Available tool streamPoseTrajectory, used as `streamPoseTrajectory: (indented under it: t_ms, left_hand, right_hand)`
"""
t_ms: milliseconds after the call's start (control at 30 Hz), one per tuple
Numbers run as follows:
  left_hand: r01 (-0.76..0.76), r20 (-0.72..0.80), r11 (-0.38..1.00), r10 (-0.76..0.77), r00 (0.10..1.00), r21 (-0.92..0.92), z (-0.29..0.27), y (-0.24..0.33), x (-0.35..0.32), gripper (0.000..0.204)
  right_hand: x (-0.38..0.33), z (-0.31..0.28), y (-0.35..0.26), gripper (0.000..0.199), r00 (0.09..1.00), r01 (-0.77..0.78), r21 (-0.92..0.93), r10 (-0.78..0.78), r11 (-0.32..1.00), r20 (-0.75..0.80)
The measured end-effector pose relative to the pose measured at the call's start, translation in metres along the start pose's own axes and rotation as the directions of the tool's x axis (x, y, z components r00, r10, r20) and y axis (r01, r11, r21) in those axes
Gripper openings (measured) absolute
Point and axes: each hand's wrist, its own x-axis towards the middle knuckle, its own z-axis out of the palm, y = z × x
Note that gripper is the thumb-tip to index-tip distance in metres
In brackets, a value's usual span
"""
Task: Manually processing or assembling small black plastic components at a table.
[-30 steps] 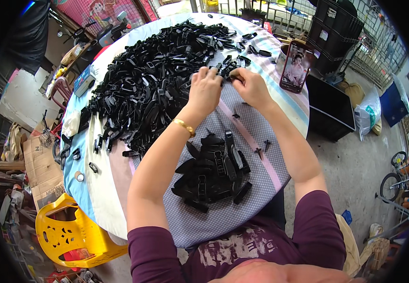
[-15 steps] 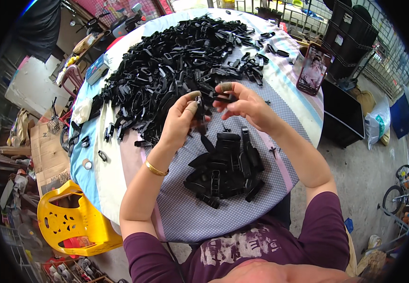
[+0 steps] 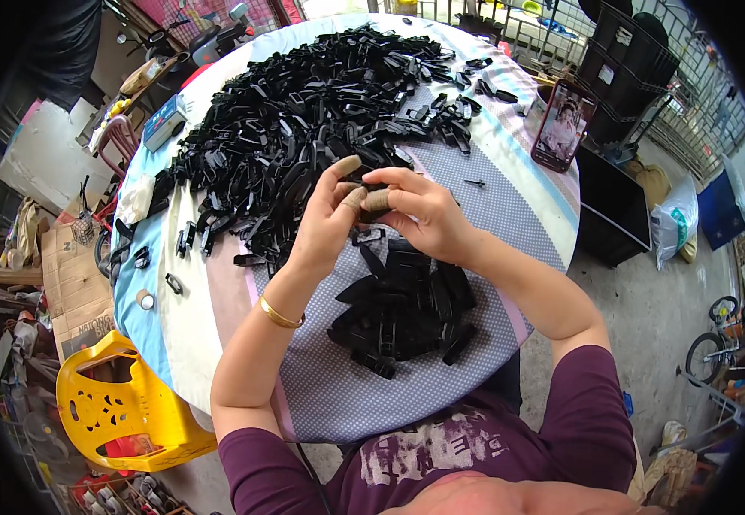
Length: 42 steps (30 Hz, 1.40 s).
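My left hand [image 3: 328,215] and my right hand [image 3: 424,213] meet over the table, at the near edge of a large heap of small black plastic clip-like pieces [image 3: 304,112]. Both are closed, thumbs and fingertips pressed round a small black plastic piece [image 3: 376,217] that they mostly hide. Tan tape wraps several of my fingertips, and my left index finger sticks up. Just below my hands lies a smaller pile of black plastic pieces [image 3: 407,313], longer and bulkier than those in the heap.
The round table [image 3: 338,403] has a patterned cloth. On its right edge stands a phone [image 3: 564,126]; at left lie a blue box [image 3: 164,123] and a tape roll [image 3: 145,299]. A yellow chair [image 3: 124,403] is at lower left, a black crate [image 3: 613,210] at right.
My hands were apart, each with a dark piece; now they have come together at the fingertips. My right hand moved left to meet the left. The view has shifted slightly.
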Motion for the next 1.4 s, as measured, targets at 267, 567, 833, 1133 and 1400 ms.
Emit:
streamPoseTrajectory:
  t_ms: [267,567,833,1133,1400]
  left_hand:
    - [0.06,0.132,0.97,-0.029,0.991,-0.236,0.001,0.007,-0.004,0.029]
    - [-0.017,-0.014,0.999,0.018,1.0,0.037,0.008,-0.002,-0.007,0.032]
    - [-0.109,-0.046,0.991,0.112,0.993,0.074,-0.001,-0.006,-0.007,0.028]
    - [-0.078,-0.074,0.99,0.07,0.995,-0.117,0.005,-0.012,-0.007,0.028]
    - [-0.217,0.066,0.976,0.216,0.974,0.011,-0.002,0.0,-0.01,0.023]
  right_hand:
    - [0.0,-0.006,0.004,0.02,0.922,-0.36,0.291,0.385,0.886,-0.032]
    - [-0.001,-0.011,0.009,0.022,0.858,-0.487,0.407,0.509,0.772,0.062]
    - [0.0,-0.007,-0.001,0.02,0.819,-0.564,0.399,0.554,0.724,0.152]
    - [-0.006,0.008,-0.006,0.026,0.927,-0.34,0.056,0.345,0.939,-0.15]
    - [-0.005,-0.002,-0.009,0.033,0.873,-0.485,0.222,0.451,0.846,0.186]
